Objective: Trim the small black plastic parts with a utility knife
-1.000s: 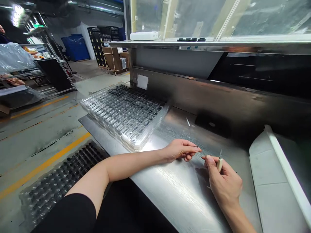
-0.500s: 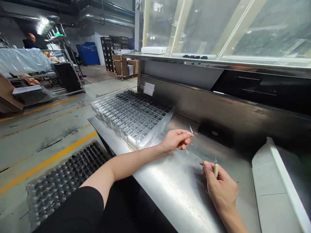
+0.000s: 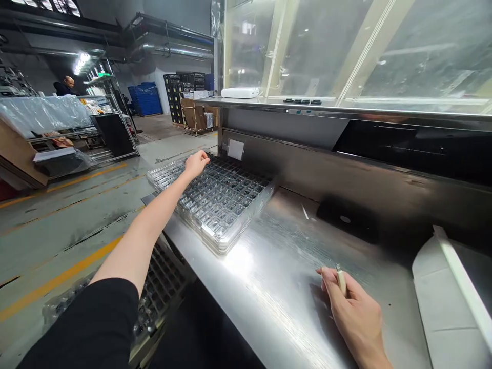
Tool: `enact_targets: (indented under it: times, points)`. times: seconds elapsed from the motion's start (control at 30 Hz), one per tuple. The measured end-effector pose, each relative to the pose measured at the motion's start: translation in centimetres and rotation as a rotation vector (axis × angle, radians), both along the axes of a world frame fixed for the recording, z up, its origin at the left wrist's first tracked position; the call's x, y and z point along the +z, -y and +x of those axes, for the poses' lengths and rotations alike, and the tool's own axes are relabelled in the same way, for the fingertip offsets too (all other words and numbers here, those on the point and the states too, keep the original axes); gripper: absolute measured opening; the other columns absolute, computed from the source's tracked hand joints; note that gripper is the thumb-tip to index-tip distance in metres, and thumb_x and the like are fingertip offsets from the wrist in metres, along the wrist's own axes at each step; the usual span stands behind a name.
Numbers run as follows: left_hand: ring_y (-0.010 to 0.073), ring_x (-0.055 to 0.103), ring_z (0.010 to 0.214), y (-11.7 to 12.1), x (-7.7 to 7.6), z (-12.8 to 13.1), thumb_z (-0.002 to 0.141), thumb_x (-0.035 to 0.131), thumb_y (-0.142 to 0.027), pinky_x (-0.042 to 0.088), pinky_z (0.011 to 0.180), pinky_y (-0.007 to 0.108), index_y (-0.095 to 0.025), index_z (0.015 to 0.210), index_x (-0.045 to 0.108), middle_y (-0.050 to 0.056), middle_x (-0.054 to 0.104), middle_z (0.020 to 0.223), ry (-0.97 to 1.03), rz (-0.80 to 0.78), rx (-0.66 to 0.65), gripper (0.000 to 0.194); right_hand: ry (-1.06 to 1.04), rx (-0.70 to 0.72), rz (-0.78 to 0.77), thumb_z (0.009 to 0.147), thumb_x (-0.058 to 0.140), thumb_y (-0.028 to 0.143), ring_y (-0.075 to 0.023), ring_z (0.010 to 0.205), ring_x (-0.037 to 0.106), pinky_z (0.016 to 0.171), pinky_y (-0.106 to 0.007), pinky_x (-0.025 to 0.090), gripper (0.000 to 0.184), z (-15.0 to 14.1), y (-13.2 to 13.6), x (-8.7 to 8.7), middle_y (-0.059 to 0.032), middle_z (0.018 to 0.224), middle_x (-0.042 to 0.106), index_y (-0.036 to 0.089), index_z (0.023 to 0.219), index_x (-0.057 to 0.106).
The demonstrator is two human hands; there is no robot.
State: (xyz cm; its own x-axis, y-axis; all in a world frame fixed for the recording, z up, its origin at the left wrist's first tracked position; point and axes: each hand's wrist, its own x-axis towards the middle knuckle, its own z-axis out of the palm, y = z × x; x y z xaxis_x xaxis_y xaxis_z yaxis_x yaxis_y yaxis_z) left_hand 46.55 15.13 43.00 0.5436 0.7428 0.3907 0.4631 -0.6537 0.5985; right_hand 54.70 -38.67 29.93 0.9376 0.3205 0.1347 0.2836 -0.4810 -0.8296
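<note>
My left hand (image 3: pixel 197 164) is stretched out over the far left part of a clear plastic pocket tray (image 3: pixel 215 229). Its fingers are curled together, and whatever they may hold is hidden. Rows of square pockets fill the tray, with small dark parts showing toward its far side. Lower right, above the metal bench (image 3: pixel 265 287), my right hand (image 3: pixel 351 310) is closed around a slim tool with a cream handle (image 3: pixel 341 282). The tool points upward, and its short thin tip is too small to make out clearly.
A white strip (image 3: pixel 305 212) and a flat black object (image 3: pixel 348 219) lie toward the bench's back. At right stands a white bin (image 3: pixel 442 287). Another pocket tray (image 3: pixel 163 274) sits low at left. A shelf (image 3: pixel 269 101) spans the back; a person (image 3: pixel 65 86) is far left.
My left hand has gone from above the middle of the bench to the far left of the tray. My right hand still holds the tool in nearly the same place.
</note>
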Motion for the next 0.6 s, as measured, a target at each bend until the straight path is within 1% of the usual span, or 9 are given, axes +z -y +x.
enact_targets:
  times: [0.03, 0.1, 0.2, 0.27, 0.4, 0.6]
  points:
    - [0.0253, 0.073, 0.113, -1.3, -0.3, -0.1, 0.094, 0.070, -0.024, 0.054, 0.103, 0.036, -0.021, 0.099, 0.071, 0.009, 0.081, 0.111, -0.028, 0.001, 0.036, 0.006, -0.002, 0.001, -0.008, 0.084, 0.055, 0.088, -0.0210, 0.063, 0.056, 0.059, -0.033, 0.043, 0.067, 0.0, 0.0, 0.0, -0.0038, 0.075, 0.066, 0.023, 0.082, 0.072]
    - [0.0278, 0.072, 0.115, -2.8, -1.4, 0.1, 0.090, 0.076, -0.024, 0.051, 0.106, 0.038, -0.021, 0.092, 0.075, 0.009, 0.081, 0.113, -0.092, -0.002, 0.093, 0.004, -0.003, -0.003, -0.019, 0.083, 0.055, 0.088, -0.0209, 0.061, 0.055, 0.058, -0.033, 0.043, 0.069, 0.1, 0.0, 0.1, -0.0034, 0.072, 0.064, 0.022, 0.083, 0.074]
    - [0.0270, 0.072, 0.114, -3.7, -3.3, 1.1, 0.092, 0.075, -0.026, 0.051, 0.104, 0.037, -0.021, 0.096, 0.079, 0.009, 0.081, 0.116, -0.157, -0.015, 0.134, 0.008, -0.004, -0.006, -0.026, 0.083, 0.055, 0.088, -0.0213, 0.059, 0.055, 0.055, -0.033, 0.043, 0.072, 0.1, 0.1, 0.3, -0.0030, 0.068, 0.063, 0.021, 0.089, 0.079]
    - [0.0264, 0.071, 0.113, -4.0, -4.1, 1.8, 0.095, 0.072, -0.027, 0.051, 0.104, 0.036, -0.021, 0.100, 0.081, 0.010, 0.081, 0.118, -0.181, -0.021, 0.149, 0.012, 0.000, -0.007, -0.029, 0.083, 0.055, 0.087, -0.0218, 0.058, 0.056, 0.054, -0.033, 0.044, 0.072, 0.2, 0.1, 0.4, -0.0032, 0.067, 0.063, 0.020, 0.090, 0.081]
    - [0.0257, 0.071, 0.114, -4.6, -4.8, 2.9, 0.097, 0.069, -0.029, 0.051, 0.103, 0.034, -0.021, 0.106, 0.083, 0.010, 0.081, 0.118, -0.215, -0.024, 0.154, 0.018, 0.022, -0.003, -0.041, 0.083, 0.056, 0.086, -0.0228, 0.057, 0.059, 0.055, -0.034, 0.047, 0.070, 0.5, 0.2, 0.2, -0.0036, 0.067, 0.065, 0.021, 0.090, 0.082]
    - [0.0264, 0.072, 0.111, -5.1, -5.5, 3.7, 0.097, 0.070, -0.030, 0.052, 0.103, 0.035, -0.021, 0.108, 0.084, 0.010, 0.082, 0.114, -0.233, -0.037, 0.146, 0.020, 0.000, -0.009, -0.083, 0.085, 0.060, 0.084, -0.0256, 0.065, 0.066, 0.061, -0.035, 0.052, 0.066, 1.2, 0.8, -0.5, -0.0044, 0.072, 0.069, 0.023, 0.095, 0.085]
